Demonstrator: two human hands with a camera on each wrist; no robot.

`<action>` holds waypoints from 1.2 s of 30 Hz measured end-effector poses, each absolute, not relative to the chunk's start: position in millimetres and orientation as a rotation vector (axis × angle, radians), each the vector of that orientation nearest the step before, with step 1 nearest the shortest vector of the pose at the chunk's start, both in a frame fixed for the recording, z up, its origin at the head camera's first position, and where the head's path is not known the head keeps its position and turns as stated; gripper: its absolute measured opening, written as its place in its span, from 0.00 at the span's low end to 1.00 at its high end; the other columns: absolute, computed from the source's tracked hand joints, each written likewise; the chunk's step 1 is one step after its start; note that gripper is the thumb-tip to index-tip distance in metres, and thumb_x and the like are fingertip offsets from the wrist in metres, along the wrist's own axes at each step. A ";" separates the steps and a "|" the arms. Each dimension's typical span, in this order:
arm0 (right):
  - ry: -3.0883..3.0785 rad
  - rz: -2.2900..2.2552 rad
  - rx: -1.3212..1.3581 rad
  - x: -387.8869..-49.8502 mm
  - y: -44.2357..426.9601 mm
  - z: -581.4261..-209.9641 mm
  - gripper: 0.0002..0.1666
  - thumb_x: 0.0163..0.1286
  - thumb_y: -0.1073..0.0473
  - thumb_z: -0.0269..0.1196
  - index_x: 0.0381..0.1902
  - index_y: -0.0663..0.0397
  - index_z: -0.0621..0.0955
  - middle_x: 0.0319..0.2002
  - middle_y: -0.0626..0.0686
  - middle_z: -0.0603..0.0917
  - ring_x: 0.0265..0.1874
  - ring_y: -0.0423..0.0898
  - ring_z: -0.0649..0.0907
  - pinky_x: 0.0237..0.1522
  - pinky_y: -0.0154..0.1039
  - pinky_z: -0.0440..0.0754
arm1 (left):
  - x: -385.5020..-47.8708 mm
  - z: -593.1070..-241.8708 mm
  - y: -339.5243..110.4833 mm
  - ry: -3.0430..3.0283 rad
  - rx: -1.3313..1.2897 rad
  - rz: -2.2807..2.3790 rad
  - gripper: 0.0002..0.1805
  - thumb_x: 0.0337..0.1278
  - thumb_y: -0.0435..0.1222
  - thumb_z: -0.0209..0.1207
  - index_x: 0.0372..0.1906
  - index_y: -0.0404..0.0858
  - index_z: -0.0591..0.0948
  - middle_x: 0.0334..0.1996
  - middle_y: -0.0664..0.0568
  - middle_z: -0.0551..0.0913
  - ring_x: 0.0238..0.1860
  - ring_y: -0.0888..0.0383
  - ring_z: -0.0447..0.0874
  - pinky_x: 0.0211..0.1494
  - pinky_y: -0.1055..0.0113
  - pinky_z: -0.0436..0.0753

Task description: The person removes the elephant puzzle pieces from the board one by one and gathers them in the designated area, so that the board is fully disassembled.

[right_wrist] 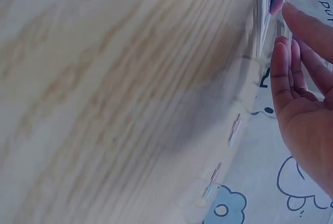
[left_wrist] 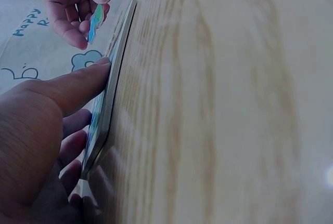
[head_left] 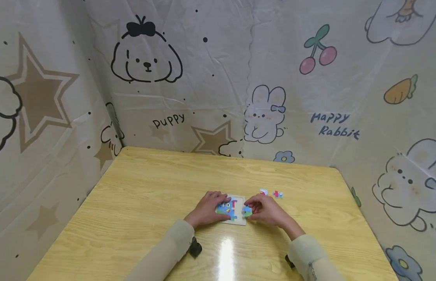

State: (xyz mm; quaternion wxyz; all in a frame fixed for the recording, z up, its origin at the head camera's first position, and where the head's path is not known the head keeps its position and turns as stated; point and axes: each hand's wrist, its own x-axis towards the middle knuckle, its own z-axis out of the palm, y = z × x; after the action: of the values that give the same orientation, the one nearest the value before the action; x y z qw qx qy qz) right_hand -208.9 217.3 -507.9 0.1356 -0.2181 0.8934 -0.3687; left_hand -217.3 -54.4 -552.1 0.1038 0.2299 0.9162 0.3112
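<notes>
A small puzzle board (head_left: pixel 240 221) with a pale frame lies on the table, a blue picture filling its left part and a bare strip on its right. My left hand (head_left: pixel 210 208) holds the board from the left, thumb (left_wrist: pixel 83 89) on its near side and fingers across the far side. Between thumb and fingers, my right hand (head_left: pixel 268 210) pinches a blue-and-green puzzle piece (head_left: pixel 247 211) over the board's right edge. In the left wrist view this piece (left_wrist: pixel 95 24) is tilted on edge, apart from the board.
Two loose puzzle pieces, one pale and red (head_left: pixel 263 191), the other red and blue (head_left: pixel 278 194), lie beyond my right hand. The wooden table (head_left: pixel 151 187) meets a printed cloth curtain (head_left: pixel 210 78) at its back and sides.
</notes>
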 end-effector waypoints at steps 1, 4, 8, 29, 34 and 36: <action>2.588 -1.069 -0.634 -209.8 218.6 -507.9 0.22 0.59 0.66 0.77 0.52 0.60 0.86 0.40 0.52 0.83 0.38 0.44 0.80 0.41 0.31 0.82 | -217.6 -551.5 -54.3 2.703 0.677 0.914 0.41 0.60 0.59 0.68 0.76 0.49 0.72 0.74 0.49 0.71 0.74 0.46 0.62 0.77 0.43 0.65; 2.587 -1.074 -0.634 -211.3 222.7 -507.9 0.22 0.59 0.65 0.77 0.52 0.59 0.86 0.41 0.52 0.83 0.39 0.45 0.79 0.41 0.31 0.82 | -218.2 -550.6 -54.3 2.702 0.676 0.911 0.41 0.60 0.59 0.68 0.76 0.50 0.73 0.74 0.50 0.71 0.75 0.45 0.62 0.77 0.42 0.65; 2.584 -1.095 -0.607 -211.9 228.1 -508.5 0.22 0.60 0.64 0.77 0.52 0.59 0.86 0.42 0.52 0.84 0.39 0.45 0.80 0.42 0.31 0.82 | -218.1 -551.2 -54.6 2.696 0.676 0.918 0.41 0.60 0.59 0.69 0.75 0.49 0.73 0.73 0.49 0.72 0.74 0.45 0.63 0.77 0.42 0.65; 2.678 -1.137 -0.496 -217.1 274.0 -506.3 0.23 0.60 0.69 0.75 0.54 0.63 0.85 0.44 0.55 0.86 0.41 0.46 0.82 0.43 0.34 0.83 | -218.1 -552.9 -55.3 2.695 0.700 0.948 0.39 0.60 0.58 0.69 0.74 0.50 0.75 0.73 0.50 0.71 0.74 0.46 0.63 0.76 0.42 0.66; 2.723 -1.103 -0.463 -219.3 285.7 -505.4 0.21 0.61 0.68 0.75 0.53 0.62 0.86 0.42 0.53 0.85 0.40 0.45 0.81 0.41 0.31 0.82 | -217.7 -551.7 -55.5 2.691 0.690 0.946 0.39 0.60 0.58 0.69 0.74 0.50 0.75 0.73 0.50 0.71 0.74 0.46 0.62 0.76 0.42 0.66; 2.734 -1.106 -0.461 -219.8 289.9 -504.5 0.22 0.61 0.68 0.75 0.53 0.63 0.86 0.42 0.54 0.85 0.40 0.46 0.81 0.41 0.32 0.82 | -217.4 -550.9 -55.5 2.688 0.687 0.948 0.39 0.60 0.58 0.69 0.74 0.50 0.75 0.73 0.50 0.71 0.74 0.46 0.62 0.77 0.42 0.66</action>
State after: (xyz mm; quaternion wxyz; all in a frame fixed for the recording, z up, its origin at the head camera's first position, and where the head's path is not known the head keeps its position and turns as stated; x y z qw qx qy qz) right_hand -219.8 289.9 -504.5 0.0784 -0.1539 0.9131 -0.3694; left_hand -217.4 -55.5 -550.9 0.1046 0.2331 0.9118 0.3215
